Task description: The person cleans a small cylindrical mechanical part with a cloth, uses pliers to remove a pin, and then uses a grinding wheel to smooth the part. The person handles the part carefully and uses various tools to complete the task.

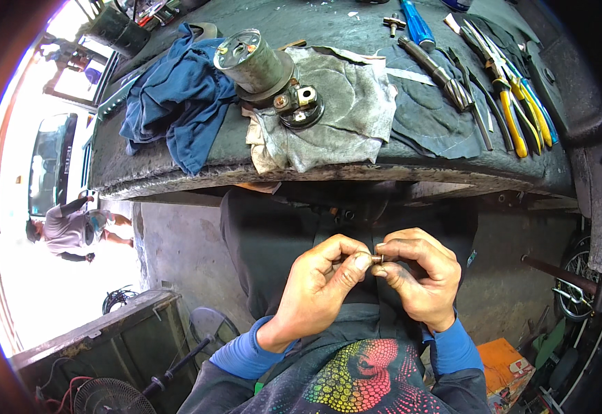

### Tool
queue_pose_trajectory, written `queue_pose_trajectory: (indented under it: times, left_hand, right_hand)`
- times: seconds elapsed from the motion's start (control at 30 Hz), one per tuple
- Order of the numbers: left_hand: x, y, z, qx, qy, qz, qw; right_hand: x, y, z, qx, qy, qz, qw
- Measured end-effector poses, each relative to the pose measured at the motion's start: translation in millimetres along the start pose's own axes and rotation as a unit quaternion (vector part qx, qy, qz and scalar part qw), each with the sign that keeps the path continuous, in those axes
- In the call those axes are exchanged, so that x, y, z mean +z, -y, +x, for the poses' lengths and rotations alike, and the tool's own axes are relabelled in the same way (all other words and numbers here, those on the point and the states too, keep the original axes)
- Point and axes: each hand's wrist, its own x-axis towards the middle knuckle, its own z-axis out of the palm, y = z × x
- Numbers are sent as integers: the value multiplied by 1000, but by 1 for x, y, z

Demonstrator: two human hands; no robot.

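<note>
Above my lap, my left hand [320, 284] pinches one end of a small bolt-like metal part [378, 259] between thumb and forefinger. My right hand [422, 274] grips the other end with its fingertips, so the two hands almost meet. Fingers cover most of the part, and its exact kind does not show. On the workbench beyond, a grey metal cylinder housing [258, 69] stands at the edge of a grey rag [349, 103]. Beside it on the rag sits a small round black part with a metal block [304, 107].
A blue cloth [177, 96] lies left on the workbench [197, 181]. To the right are yellow-handled pliers [511, 121], a toothed metal shaft [439, 76] and a blue-handled tool [418, 26]. A fan [111, 397] stands lower left, an orange box [505, 369] lower right. Another person [73, 228] is far left.
</note>
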Motion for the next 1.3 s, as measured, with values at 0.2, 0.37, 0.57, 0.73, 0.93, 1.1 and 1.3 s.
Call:
queue_pose_trajectory:
  times: [0.2, 0.37, 0.57, 0.73, 0.93, 1.1, 1.3]
  left_hand:
    - [3, 8, 2, 110, -41, 99, 988]
    - [1, -1, 6, 229, -65, 242, 941]
    - [0, 0, 4, 186, -55, 218, 957]
    - [2, -1, 7, 154, -38, 209, 965]
    - [0, 1, 11, 159, -63, 205, 964]
    - [-3, -3, 8, 212, -44, 199, 956]
    - [2, 9, 3, 258, -35, 187, 947]
  right_hand:
    - [-4, -5, -3, 6, -5, 9, 1000]
    - [-2, -3, -4, 25, -7, 30, 999]
    - [2, -2, -5, 28, -22, 36, 999]
    - [-4, -3, -2, 7, -8, 28, 1000]
    - [-5, -3, 7, 16, 15, 6, 1000]
    - [0, -10, -12, 49, -34, -22, 998]
    - [-4, -6, -23, 95, 12, -45, 994]
